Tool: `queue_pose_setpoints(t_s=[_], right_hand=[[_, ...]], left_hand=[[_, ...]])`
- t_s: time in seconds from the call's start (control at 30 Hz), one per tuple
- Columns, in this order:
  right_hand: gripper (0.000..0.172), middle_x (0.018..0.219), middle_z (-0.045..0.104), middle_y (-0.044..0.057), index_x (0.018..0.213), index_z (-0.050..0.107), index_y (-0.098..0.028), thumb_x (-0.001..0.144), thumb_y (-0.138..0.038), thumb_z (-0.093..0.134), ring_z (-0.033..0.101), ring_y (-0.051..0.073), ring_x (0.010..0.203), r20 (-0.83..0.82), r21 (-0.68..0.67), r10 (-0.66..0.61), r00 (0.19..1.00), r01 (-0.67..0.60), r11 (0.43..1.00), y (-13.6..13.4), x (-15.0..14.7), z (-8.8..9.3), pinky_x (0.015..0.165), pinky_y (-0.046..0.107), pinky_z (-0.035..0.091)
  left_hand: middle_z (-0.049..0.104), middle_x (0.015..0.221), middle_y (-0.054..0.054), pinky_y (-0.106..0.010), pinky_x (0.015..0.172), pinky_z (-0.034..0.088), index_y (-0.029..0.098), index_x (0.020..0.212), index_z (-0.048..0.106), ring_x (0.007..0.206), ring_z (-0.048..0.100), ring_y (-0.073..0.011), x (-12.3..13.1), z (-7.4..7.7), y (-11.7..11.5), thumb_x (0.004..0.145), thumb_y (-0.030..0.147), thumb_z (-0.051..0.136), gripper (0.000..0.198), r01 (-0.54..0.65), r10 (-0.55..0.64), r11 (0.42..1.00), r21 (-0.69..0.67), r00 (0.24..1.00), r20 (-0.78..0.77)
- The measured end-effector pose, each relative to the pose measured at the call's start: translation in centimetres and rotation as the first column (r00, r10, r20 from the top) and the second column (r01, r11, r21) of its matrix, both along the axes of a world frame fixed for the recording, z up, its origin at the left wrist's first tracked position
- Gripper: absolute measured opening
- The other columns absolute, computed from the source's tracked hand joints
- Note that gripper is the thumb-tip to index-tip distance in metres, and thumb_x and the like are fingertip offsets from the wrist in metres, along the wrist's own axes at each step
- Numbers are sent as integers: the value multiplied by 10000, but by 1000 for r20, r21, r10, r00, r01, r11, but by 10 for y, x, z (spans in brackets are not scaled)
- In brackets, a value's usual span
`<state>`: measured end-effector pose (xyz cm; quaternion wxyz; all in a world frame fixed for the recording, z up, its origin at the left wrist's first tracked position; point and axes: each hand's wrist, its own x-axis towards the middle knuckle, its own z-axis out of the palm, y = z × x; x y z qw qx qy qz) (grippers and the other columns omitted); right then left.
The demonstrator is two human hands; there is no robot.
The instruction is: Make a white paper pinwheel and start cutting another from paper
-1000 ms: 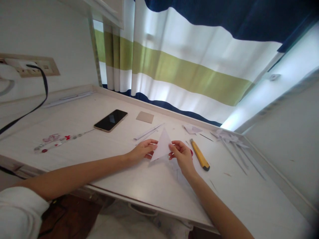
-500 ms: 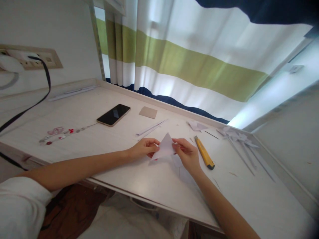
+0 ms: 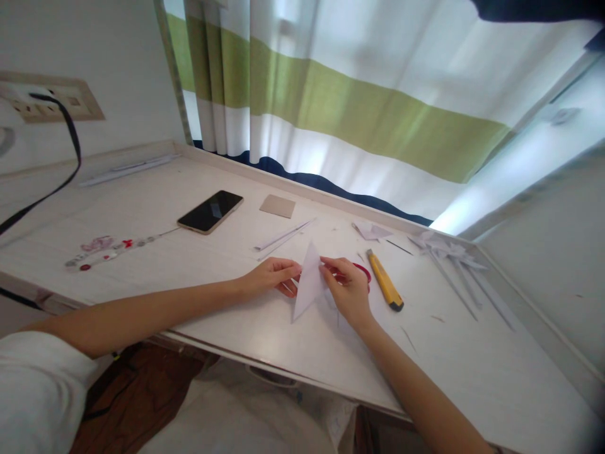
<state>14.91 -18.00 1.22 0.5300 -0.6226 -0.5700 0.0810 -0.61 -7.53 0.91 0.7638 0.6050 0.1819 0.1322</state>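
Note:
A folded white paper (image 3: 308,284) with a pointed top is held upright over the table between my hands. My left hand (image 3: 278,276) pinches its left edge between thumb and fingers. On the right edge, my right hand (image 3: 347,287) grips the same paper. Something red with a curved rim (image 3: 362,272) shows behind my right hand, mostly hidden. A yellow cutter (image 3: 385,280) lies just right of that hand. More white paper (image 3: 352,318) lies partly under my right wrist.
A black phone (image 3: 210,212) with a beaded strap (image 3: 113,252) lies left. Behind my hands are a beige square (image 3: 277,206) and paper strips (image 3: 285,236). Folded papers (image 3: 373,231) and paper pinwheel shapes on sticks (image 3: 449,252) are at the back right.
The held paper has turned and now stands more upright and narrower to view. The red curved rim has come into sight by my right hand. The whole view has shifted slightly.

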Motion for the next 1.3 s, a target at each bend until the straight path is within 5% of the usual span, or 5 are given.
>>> queue_pose_setpoints(t_s=[0.4,0.57,0.7,0.97,1.3], right_hand=[[293,757,566,18,1003,589,-195,727,-292,573,524,93,536,-211,-66,93,973,-109,992,6,1,-8,427,234,500],[192,772,539,17,898,650,-252,751,-210,535,525,105,616,-80,22,146,986,-145,989,2,-3,-5,468,226,482],[269,796,545,25,859,674,-288,747,-112,503,535,130,723,111,86,152,982,-162,983,-4,-6,0,612,276,470],[322,912,528,62,910,658,-288,751,-76,474,525,151,787,349,148,59,935,-117,982,-9,-3,-7,594,282,437],[299,969,520,59,993,606,-248,730,-167,490,522,166,840,244,4,102,964,-106,994,-9,-8,6,653,301,458]], left_hand=[[657,775,-13,-233,629,488,138,908,600,676,606,-114,1,-1,3,695,230,628,233,-98,97,995,22,995,34],[633,683,11,-182,554,449,141,840,626,589,570,-80,1,1,4,692,198,611,159,-147,147,989,-1,989,11],[604,635,28,-156,514,405,158,889,629,542,532,-55,2,-1,6,706,220,595,196,-155,155,987,-40,988,14],[630,817,-29,-201,575,430,143,937,591,655,571,-91,3,-2,5,654,283,671,326,-125,125,988,-87,992,-13],[612,770,5,-165,550,414,153,941,584,634,544,-69,2,-1,4,632,263,686,344,-180,181,983,39,983,-20]])
